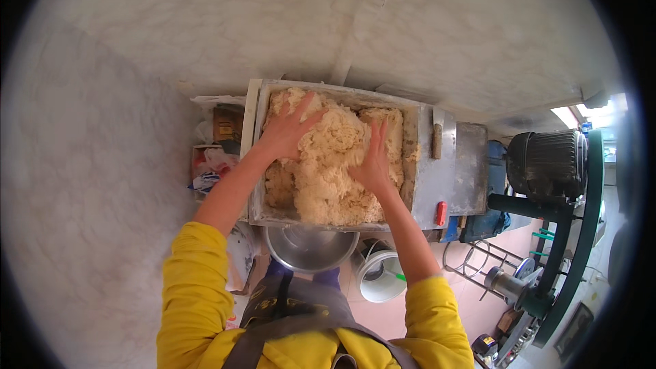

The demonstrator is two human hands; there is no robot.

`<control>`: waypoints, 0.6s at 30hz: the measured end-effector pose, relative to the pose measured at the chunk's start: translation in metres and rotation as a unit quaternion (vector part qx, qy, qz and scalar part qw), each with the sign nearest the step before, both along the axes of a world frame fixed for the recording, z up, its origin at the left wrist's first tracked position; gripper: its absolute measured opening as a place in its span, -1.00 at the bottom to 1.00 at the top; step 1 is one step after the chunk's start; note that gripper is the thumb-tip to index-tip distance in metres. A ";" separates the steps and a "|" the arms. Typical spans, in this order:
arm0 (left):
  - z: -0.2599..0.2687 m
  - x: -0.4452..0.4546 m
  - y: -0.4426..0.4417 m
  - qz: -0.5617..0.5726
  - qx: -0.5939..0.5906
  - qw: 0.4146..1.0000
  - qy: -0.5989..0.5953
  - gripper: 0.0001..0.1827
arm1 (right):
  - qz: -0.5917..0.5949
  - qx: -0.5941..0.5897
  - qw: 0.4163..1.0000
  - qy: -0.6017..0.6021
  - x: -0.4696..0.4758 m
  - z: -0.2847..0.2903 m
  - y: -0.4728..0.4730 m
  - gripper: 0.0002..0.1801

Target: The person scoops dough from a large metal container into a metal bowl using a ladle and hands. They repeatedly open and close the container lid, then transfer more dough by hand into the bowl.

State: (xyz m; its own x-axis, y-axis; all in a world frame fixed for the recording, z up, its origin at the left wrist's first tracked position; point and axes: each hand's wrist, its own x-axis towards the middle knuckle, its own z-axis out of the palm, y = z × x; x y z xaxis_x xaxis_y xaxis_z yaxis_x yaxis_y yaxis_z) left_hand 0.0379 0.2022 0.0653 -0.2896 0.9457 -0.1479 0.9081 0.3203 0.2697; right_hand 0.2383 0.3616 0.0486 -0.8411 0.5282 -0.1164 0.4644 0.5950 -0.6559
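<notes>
A large, rough mass of pale dough (333,164) lies heaped in a rectangular metal trough (335,90) in front of me. My left hand (287,130) rests on the dough's upper left part, its fingers spread wide. Along the right side of the heap is my right hand (376,164), thumb apart and fingers pointing away from me; its palm faces the dough. Some of the dough near this hand is blurred. A separate-looking portion of dough (392,118) fills the trough's far right corner. Bits of dough stick to the trough's right wall.
Below the trough's near edge stand a steel bowl (312,248) and a white bucket (382,287). A red-handled tool (441,213) and a wooden-handled scraper (437,141) lie on the metal surface at right. Farther right is a motor (548,164) on a green frame.
</notes>
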 end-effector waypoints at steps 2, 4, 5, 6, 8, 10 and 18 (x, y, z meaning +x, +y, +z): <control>-0.004 -0.004 0.006 0.010 -0.009 1.000 -0.016 0.26 | 0.003 0.017 1.000 -0.009 -0.027 -0.007 0.014 0.34; -0.011 0.002 0.014 0.041 -0.028 0.999 -0.009 0.14 | 0.063 0.063 0.995 -0.045 -0.044 -0.013 0.029 0.23; -0.017 0.006 0.018 0.062 -0.010 0.998 -0.002 0.07 | 0.058 0.057 0.996 -0.049 -0.050 -0.016 0.033 0.17; -0.022 0.010 0.022 0.077 0.024 0.997 0.011 0.00 | 0.046 0.050 0.996 -0.056 -0.053 -0.019 0.037 0.11; -0.035 0.017 0.031 0.108 0.060 0.992 0.035 -0.12 | 0.024 0.042 0.996 -0.078 -0.062 -0.022 0.043 0.01; -0.046 0.019 0.040 0.137 0.057 0.987 0.053 -0.22 | -0.002 0.034 0.993 -0.114 -0.066 -0.023 0.043 -0.07; -0.026 0.061 0.006 0.166 0.134 0.974 0.081 -0.33 | -0.051 0.164 0.982 0.074 -0.015 -0.011 -0.009 -0.20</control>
State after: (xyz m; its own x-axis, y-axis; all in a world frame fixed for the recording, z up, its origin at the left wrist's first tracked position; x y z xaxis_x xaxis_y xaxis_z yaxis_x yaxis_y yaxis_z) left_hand 0.0991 0.2080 0.0395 -0.5853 0.7940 0.1646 0.8039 0.5417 0.2454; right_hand 0.2235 0.3529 0.0376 -0.7772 0.5989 0.1930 0.4467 0.7411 -0.5012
